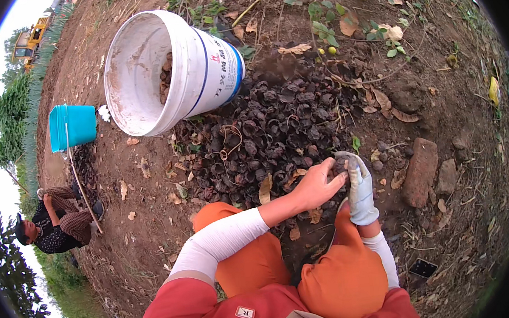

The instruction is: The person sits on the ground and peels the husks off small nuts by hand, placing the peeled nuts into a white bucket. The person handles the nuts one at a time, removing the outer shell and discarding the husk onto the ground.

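Note:
My bare left hand (321, 183) has its thumb and fingertips on a dark, dirty walnut (340, 165). On the other side, my right hand (359, 186), in a soiled whitish glove, curls around the same nut; its fingers partly hide it. Both hands are close together over the near edge of a heap of blackened walnut husks (274, 126) on bare soil. Beyond the heap stands a white plastic bucket (202, 69) with a blue base band and printed writing. Several brown walnuts (166, 78) show inside it.
A brick (420, 173) and a stone (446, 177) lie right of my gloved hand. A phone-like black object (423, 267) rests on the ground. Far left are a teal bucket (81, 123), a long stick (84, 190), a crouching person (58, 224) and a yellow machine (32, 39).

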Demonstrator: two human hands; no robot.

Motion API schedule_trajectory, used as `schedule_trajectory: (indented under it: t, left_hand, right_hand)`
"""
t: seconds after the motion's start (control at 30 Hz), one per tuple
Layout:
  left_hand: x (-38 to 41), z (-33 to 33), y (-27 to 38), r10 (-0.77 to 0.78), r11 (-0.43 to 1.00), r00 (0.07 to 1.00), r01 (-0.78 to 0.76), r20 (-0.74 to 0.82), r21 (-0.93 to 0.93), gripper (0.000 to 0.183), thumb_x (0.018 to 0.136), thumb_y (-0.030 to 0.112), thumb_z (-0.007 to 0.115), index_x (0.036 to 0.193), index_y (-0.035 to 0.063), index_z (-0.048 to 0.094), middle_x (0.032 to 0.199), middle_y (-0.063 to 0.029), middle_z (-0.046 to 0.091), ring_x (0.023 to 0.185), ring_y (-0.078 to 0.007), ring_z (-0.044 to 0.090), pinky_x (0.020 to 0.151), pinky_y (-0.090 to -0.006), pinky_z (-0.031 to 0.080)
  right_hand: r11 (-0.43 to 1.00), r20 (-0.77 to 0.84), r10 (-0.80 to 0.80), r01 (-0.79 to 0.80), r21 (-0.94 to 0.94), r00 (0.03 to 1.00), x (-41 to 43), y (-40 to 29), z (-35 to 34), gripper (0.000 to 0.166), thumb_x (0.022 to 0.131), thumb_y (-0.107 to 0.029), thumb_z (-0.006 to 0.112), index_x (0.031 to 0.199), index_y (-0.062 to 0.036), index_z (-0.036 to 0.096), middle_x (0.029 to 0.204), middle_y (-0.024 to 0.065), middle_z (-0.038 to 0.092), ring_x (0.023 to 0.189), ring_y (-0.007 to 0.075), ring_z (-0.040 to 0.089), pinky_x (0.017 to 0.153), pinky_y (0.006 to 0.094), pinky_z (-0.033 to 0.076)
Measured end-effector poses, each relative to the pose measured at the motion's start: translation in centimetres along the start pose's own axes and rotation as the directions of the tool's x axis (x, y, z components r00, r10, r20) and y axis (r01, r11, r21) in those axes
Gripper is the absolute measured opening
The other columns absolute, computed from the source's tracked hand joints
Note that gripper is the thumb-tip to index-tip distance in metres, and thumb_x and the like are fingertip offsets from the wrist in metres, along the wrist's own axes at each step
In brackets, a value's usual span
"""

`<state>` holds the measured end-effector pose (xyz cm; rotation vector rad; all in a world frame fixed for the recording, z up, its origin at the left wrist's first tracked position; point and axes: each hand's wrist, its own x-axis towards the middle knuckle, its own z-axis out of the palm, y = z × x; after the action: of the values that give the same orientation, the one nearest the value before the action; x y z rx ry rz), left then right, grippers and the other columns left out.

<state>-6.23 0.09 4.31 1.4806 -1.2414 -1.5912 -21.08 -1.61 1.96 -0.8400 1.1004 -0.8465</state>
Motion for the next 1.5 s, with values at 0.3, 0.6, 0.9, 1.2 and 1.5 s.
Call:
schedule_trajectory:
  t: [0.3, 0.6, 0.9, 1.2, 1.5]
  left_hand:
    - [0.2, -1.2, 1.2, -0.011, 0.971, 1.0, 0.014, -0.015, 0.239, 0.031, 0.09, 0.02, 0.058, 0.108, -0.0021, 0.046, 0.084, -0.0126, 0.06, 0.075, -0.0183, 0.058, 0.068, -0.0331, 0.047]
    - [0.2, -2.6, 2.0, 0.062, 0.964, 0.998, -0.05, -0.034, 0.261, 0.033, 0.087, 0.022, 0.058, 0.106, -0.0044, 0.057, 0.086, -0.0197, 0.064, 0.078, -0.0301, 0.064, 0.07, -0.0382, 0.049]
    - [0.6, -3.0, 1.4, 0.009, 0.971, 0.999, -0.022, 0.053, 0.237, 0.033, 0.089, 0.027, 0.058, 0.094, -0.0057, 0.06, 0.075, -0.0177, 0.062, 0.068, -0.0241, 0.061, 0.064, -0.0359, 0.047]
    - [1.0, -3.4, 0.6, -0.135, 0.968, 0.978, 0.097, 0.156, 0.233, 0.029, 0.092, 0.022, 0.049, 0.085, -0.0042, 0.06, 0.063, -0.0026, 0.053, 0.058, -0.0077, 0.047, 0.052, -0.0271, 0.04]
    - [0.8, -2.8, 1.9, -0.161, 0.933, 0.979, 0.11, 0.123, 0.344, 0.037, 0.082, 0.023, 0.053, 0.068, -0.0106, 0.054, 0.055, -0.0182, 0.051, 0.052, -0.0161, 0.047, 0.053, -0.0362, 0.044]
  right_hand:
    - [0.958, 0.097, 0.093, -0.115, 0.261, 0.991, -0.1, -0.9, 0.1, 0.038, 0.099, -0.028, 0.054, 0.126, -0.0016, 0.055, 0.115, 0.003, 0.059, 0.103, 0.0108, 0.055, 0.093, 0.0259, 0.043]
    - [0.999, 0.125, -0.011, 0.006, 0.043, 0.992, -0.5, -2.6, 0.9, 0.038, 0.094, -0.011, 0.059, 0.131, -0.0045, 0.051, 0.114, 0.0031, 0.058, 0.101, 0.0094, 0.055, 0.088, 0.0241, 0.046]
    - [0.818, 0.179, -0.285, 0.336, -0.467, 0.942, -0.3, -2.7, 0.2, 0.043, 0.081, -0.003, 0.063, 0.123, -0.0043, 0.058, 0.108, 0.011, 0.061, 0.096, 0.0229, 0.06, 0.085, 0.0317, 0.049]
    - [0.654, 0.264, -0.339, 0.428, -0.624, 0.903, -0.5, -2.9, 0.5, 0.051, 0.069, 0.001, 0.072, 0.118, -0.0068, 0.061, 0.1, 0.0133, 0.055, 0.092, 0.0296, 0.058, 0.08, 0.0363, 0.049]
    - [0.618, 0.319, -0.324, 0.455, -0.642, 0.89, -0.6, -2.4, 0.1, 0.051, 0.069, 0.007, 0.068, 0.117, -0.0061, 0.061, 0.1, 0.0127, 0.053, 0.09, 0.0295, 0.057, 0.079, 0.0361, 0.049]
